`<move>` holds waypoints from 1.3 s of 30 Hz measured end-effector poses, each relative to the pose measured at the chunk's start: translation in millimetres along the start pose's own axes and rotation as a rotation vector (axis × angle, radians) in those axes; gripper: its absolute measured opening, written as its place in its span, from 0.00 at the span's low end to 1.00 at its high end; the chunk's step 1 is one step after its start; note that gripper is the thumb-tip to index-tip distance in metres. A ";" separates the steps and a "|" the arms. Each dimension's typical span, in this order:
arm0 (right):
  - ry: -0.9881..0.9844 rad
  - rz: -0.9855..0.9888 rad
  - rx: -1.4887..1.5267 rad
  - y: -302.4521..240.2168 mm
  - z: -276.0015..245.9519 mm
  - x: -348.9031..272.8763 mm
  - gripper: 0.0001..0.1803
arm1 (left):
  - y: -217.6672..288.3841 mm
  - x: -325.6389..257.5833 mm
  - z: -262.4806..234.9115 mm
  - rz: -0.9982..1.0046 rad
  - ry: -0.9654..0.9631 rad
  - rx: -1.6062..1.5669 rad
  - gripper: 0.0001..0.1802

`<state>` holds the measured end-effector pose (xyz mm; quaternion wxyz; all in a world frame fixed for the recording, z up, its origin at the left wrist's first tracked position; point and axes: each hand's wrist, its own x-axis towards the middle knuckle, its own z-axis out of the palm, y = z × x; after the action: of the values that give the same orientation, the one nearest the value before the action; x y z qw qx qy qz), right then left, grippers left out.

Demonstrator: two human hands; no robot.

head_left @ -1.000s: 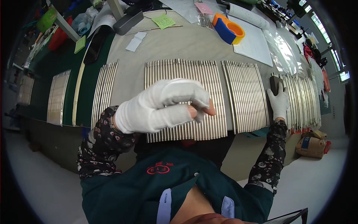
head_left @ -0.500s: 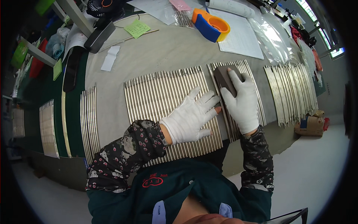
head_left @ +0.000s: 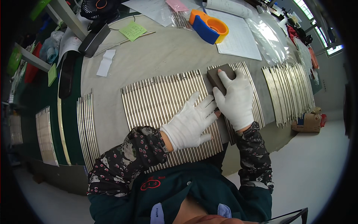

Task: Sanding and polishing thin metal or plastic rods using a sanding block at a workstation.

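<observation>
Got one dark grey rectangular block (head_left: 215, 79) gripped in my white-gloved right hand (head_left: 236, 99), over the second-from-right of four bare rows of slim silver metal rods (head_left: 251, 82). Its long axis points away from me, far end tipped leftish. My white-gloved left hand (head_left: 189, 123) lies loose, fingers spread, on the widest row (head_left: 160, 99).

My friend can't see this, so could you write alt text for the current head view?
A white-gloved right hand holds a dark rectangular block over a row of metal rods, while the gloved left hand lies spread over a wider row alongside. Farther back on the grey tabletop lies an orange-and-blue tape dispenser.
</observation>
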<state>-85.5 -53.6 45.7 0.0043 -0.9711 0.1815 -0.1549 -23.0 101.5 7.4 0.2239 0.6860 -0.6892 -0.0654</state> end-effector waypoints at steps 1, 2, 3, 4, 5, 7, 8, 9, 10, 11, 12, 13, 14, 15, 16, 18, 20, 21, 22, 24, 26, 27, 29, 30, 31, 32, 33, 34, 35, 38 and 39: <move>0.001 -0.003 0.001 -4.0 2.8 -1.5 0.26 | -1.0 -0.2 -0.7 -0.002 0.001 0.002 0.34; 0.016 -0.063 0.029 -10.9 5.3 -4.9 0.26 | -1.2 -0.3 -1.8 -0.017 -0.057 -0.023 0.34; 0.030 -0.122 0.056 -14.7 6.4 -7.0 0.25 | -1.0 -0.5 -2.3 -0.032 -0.115 -0.047 0.34; 0.033 -0.072 0.050 -10.4 5.2 -4.3 0.26 | -0.5 -0.4 -1.0 -0.030 -0.116 -0.049 0.34; -0.078 0.056 0.036 -4.4 -3.2 4.3 0.26 | -1.1 0.5 0.8 -0.007 -0.026 -0.022 0.34; 0.012 -0.003 0.003 2.8 -0.4 3.5 0.26 | -2.8 0.8 0.7 0.015 0.066 0.007 0.33; 0.019 -0.054 0.048 -3.8 0.8 1.2 0.25 | -3.0 -0.4 0.7 0.007 0.023 -0.022 0.33; 0.027 -0.104 0.095 -12.5 2.7 -0.3 0.25 | -3.3 -1.5 0.9 -0.001 -0.020 -0.050 0.33; -0.003 -0.104 0.101 -14.8 7.5 -1.1 0.25 | -3.5 -2.2 1.5 -0.013 -0.041 -0.043 0.34; -0.002 -0.103 0.098 -10.5 5.9 1.0 0.25 | -2.4 -1.8 1.7 -0.010 -0.040 -0.043 0.34; 0.001 -0.053 0.044 -2.2 3.5 4.2 0.26 | -1.1 -0.9 2.9 -0.001 0.011 -0.024 0.34; 0.004 -0.003 -0.011 2.8 1.0 5.4 0.26 | 0.1 -0.7 3.2 0.008 0.062 -0.005 0.33; 0.012 -0.016 -0.015 3.7 0.6 3.1 0.26 | -0.7 -0.6 3.5 0.008 0.062 -0.003 0.33; 0.014 -0.015 -0.015 -0.7 1.6 0.8 0.26 | -1.5 -0.6 3.8 0.008 0.040 -0.020 0.34; 0.011 -0.064 0.045 -8.6 3.9 -1.1 0.26 | -2.2 -0.5 4.1 0.007 0.018 -0.038 0.34; 0.038 -0.107 0.095 -7.9 8.9 -1.0 0.26 | -0.9 0.2 -0.8 -0.004 -0.044 -0.026 0.34; -0.015 -0.016 0.043 0.3 2.7 2.1 0.26 | 0.5 -0.2 1.3 -0.004 -0.019 -0.011 0.34; 0.002 -0.016 0.029 2.0 2.5 2.5 0.26 | 0.3 -0.2 1.7 -0.003 0.007 0.005 0.34; 0.004 -0.068 0.062 -5.6 3.4 0.1 0.26 | -1.2 -0.6 1.3 -0.002 0.006 0.005 0.34; 0.020 -0.106 0.108 -11.7 7.2 -5.4 0.26 | -1.1 -1.4 -0.1 -0.013 -0.079 -0.020 0.34; 0.008 -0.039 0.070 1.7 4.2 0.4 0.26 | -1.4 -0.4 -0.2 -0.002 -0.038 -0.007 0.35; -0.004 0.022 0.033 6.3 3.1 3.5 0.26 | -2.6 0.3 -0.1 0.006 0.005 0.008 0.35; 0.060 -0.109 0.113 -7.0 2.7 0.0 0.26 | -2.1 -0.4 -0.7 -0.021 -0.069 0.012 0.36; 0.046 -0.130 0.114 -10.9 6.1 -2.0 0.26 | -3.0 -2.3 0.4 -0.022 -0.066 -0.002 0.36; 0.033 -0.150 0.116 -12.6 9.2 -3.6 0.26 | -3.4 -3.6 0.9 -0.022 -0.064 -0.015 0.36; 0.005 -0.068 0.061 -6.6 5.6 1.2 0.27 | -2.2 -1.2 -1.8 -0.018 -0.057 0.017 0.36; -0.020 0.014 0.012 3.4 0.0 4.6 0.27 | -1.6 -0.5 -3.0 -0.018 -0.057 0.023 0.36; -0.007 0.063 0.009 12.9 -1.0 1.8 0.27 | -1.5 0.1 -4.3 0.000 -0.045 0.013 0.37; -0.005 0.064 0.013 18.0 -2.3 -2.0 0.27 | -0.6 0.2 -4.7 0.016 -0.036 0.000 0.37; 0.128 0.033 0.044 22.9 -6.3 -18.3 0.29 | -7.1 1.5 -10.6 0.030 -0.014 -0.029 0.36; 0.128 0.035 0.046 23.3 -5.6 -26.2 0.29 | -11.7 3.1 -14.5 0.039 0.018 -0.049 0.35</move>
<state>-118.6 -65.8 41.7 0.0177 -0.9555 0.1949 -0.2208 -6.4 101.1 16.4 0.2481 0.6672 -0.6986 -0.0721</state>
